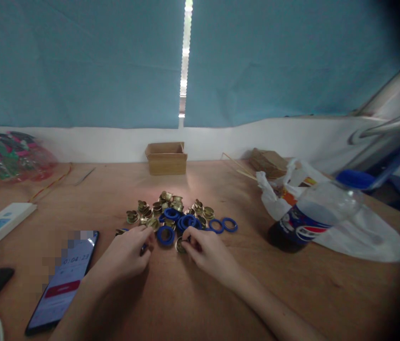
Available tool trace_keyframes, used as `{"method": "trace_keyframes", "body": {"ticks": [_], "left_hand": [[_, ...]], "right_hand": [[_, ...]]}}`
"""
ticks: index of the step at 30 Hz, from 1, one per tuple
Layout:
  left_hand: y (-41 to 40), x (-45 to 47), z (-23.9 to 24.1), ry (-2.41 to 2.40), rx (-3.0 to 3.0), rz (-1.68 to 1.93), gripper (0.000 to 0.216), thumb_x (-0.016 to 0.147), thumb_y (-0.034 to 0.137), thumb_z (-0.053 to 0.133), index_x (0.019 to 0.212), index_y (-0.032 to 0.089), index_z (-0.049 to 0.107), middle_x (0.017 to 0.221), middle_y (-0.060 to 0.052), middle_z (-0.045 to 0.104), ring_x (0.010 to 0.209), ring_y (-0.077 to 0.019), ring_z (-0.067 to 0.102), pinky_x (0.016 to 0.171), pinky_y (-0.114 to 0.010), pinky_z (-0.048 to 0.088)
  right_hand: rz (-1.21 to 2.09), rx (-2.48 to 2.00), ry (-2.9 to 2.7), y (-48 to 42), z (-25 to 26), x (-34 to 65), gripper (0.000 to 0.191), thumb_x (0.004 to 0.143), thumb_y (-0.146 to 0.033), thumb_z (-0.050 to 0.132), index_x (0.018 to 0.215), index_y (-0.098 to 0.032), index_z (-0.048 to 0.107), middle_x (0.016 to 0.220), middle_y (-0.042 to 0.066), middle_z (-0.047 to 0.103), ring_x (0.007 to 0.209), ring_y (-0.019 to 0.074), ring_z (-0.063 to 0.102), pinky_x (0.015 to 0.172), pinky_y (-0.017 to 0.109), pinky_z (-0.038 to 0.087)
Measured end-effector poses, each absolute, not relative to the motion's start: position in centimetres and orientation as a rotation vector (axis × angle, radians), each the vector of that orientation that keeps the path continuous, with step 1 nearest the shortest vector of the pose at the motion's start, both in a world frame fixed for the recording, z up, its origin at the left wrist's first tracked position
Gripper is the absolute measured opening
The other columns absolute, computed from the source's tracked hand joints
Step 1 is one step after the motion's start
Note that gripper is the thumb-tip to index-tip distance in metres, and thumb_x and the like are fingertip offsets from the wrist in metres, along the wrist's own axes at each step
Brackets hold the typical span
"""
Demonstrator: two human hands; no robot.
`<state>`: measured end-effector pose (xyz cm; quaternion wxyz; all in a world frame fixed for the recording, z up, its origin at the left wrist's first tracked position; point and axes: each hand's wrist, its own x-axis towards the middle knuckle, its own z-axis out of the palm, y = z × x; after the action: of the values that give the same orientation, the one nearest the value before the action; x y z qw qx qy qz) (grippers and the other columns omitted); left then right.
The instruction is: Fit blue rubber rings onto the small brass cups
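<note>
- Brass-coloured round metal pieces [153, 223] with flat blue rings [166, 243]: loose mixed heap on brown wood-look tabletop [171, 308], directly on the near side of the small open brown cardboard box [167, 166] (landmark).
- Two of the blue rings lie flat at the heap's edge, near side of the box and to its right.
- Right hand [208, 251]: near side of the box, slightly right. Thumb and forefinger closed on one brass-coloured piece [179, 245] beside the heap.
- Left hand [128, 251]: near side of the box, slightly left. Fingers curled toward thumb; a small blue part [143, 247] shows there. Cannot tell whether it is gripped.
- Black-edged phone [65, 284], screen lit, timer reading 0:04:23: nearer than the box, well left.
- Clear plastic bottle with blue cap and dark drink [313, 222]: nearer than the box, well right, tilted against crumpled white plastic bag [363, 241].
</note>
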<state>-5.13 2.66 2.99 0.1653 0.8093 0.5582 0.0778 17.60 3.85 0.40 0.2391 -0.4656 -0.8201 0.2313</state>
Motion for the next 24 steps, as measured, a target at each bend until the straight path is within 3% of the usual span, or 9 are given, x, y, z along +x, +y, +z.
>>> {"method": "trace_keyframes", "body": {"ticks": [4,9,12,18,24], "left_hand": [[2.7,-5.3,2.8,1.656,2.322,0.200,0.013,0.076,0.016,0.045,0.084,0.022,0.054,0.090,-0.004,0.065,0.087,-0.0232,0.061,0.067,-0.031,0.040],[2.9,-5.1,2.9,1.674,2.349,0.323,0.006,0.081,0.023,0.048,0.083,0.023,0.053,0.084,-0.003,0.064,0.079,-0.0225,0.061,0.063,-0.030,0.039],[3.3,-4.6,2.6,1.642,2.396,0.497,0.008,0.081,0.028,0.053,0.086,0.021,0.055,0.088,-0.005,0.062,0.085,-0.0243,0.059,0.071,-0.034,0.044],[3.7,-2.9,0.5,1.562,2.564,0.623,0.034,0.078,0.034,0.064,0.107,0.018,0.059,0.111,-0.012,0.056,0.106,-0.0306,0.049,0.091,-0.046,0.042],[3.7,-2.5,0.3,1.540,2.534,0.769,0.024,0.082,0.029,0.061,0.104,0.019,0.061,0.107,-0.010,0.057,0.106,-0.0286,0.049,0.092,-0.045,0.044]], "right_hand": [[0.808,-1.172,-2.242,3.6,0.5,17.5,0.006,0.081,-0.014,0.061,0.078,-0.018,0.060,0.056,-0.006,0.049,0.052,0.0086,0.044,0.050,0.020,0.028],[1.043,-1.040,-2.225,2.6,1.1,16.9,0.009,0.083,-0.015,0.057,0.075,-0.018,0.061,0.059,-0.005,0.051,0.052,0.0082,0.043,0.048,0.020,0.029],[1.151,-1.028,-2.150,2.5,1.5,16.7,0.010,0.085,-0.017,0.054,0.079,-0.017,0.062,0.060,-0.005,0.051,0.053,0.0086,0.044,0.048,0.020,0.031],[0.999,-1.171,-1.889,3.9,1.8,17.5,0.012,0.086,-0.020,0.051,0.079,-0.018,0.061,0.055,-0.005,0.047,0.050,0.0100,0.043,0.048,0.022,0.030],[0.922,-1.240,-1.746,4.5,2.1,17.9,0.013,0.085,-0.024,0.053,0.074,-0.017,0.059,0.051,-0.005,0.044,0.048,0.0102,0.041,0.047,0.022,0.031]]}}
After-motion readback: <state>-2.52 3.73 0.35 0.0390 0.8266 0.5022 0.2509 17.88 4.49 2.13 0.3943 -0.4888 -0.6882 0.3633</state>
